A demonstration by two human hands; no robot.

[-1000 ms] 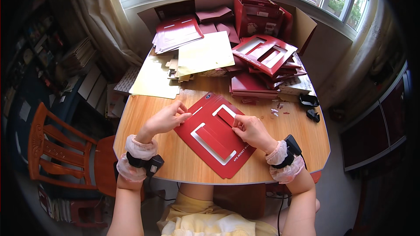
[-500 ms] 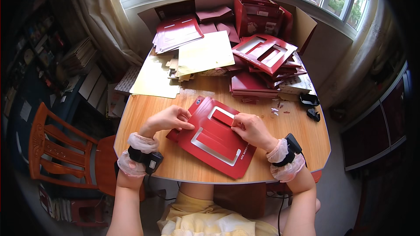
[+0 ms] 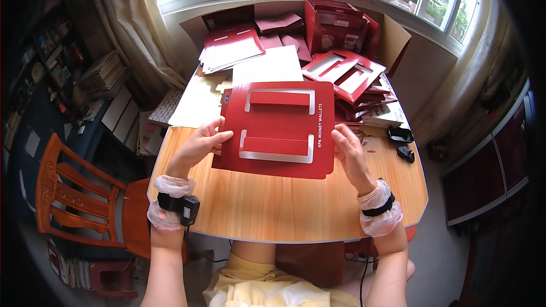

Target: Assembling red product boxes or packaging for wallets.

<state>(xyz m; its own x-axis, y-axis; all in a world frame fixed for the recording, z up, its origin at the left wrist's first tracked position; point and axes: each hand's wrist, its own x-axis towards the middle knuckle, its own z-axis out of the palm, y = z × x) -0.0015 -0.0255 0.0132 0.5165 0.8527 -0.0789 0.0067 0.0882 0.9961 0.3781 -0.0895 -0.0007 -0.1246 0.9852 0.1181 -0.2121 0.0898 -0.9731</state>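
A flat red cardboard package card (image 3: 278,123) is raised above the wooden table, its printed front facing me. Two white-edged rectangular cut-outs with red flaps run across it, one above the other. My left hand (image 3: 203,143) pinches its left edge, thumb on the front and the other fingers partly behind. At the opposite edge, my right hand (image 3: 351,150) has its fingers closed against the card's side; some fingertips are hidden. A second layer shows along the card's lower edge.
Behind the card lie a pile of similar red cards (image 3: 346,74), a stack of red and white sheets (image 3: 230,48) and a pale sheet (image 3: 267,67). Red boxes (image 3: 336,25) stand by the window. Small black objects (image 3: 401,135) sit at the table's right edge. A wooden chair (image 3: 85,199) is at left.
The red card has come up off the table and turned so its cut-outs lie level. Both hands have moved to its side edges, the right hand shifting right and upward.
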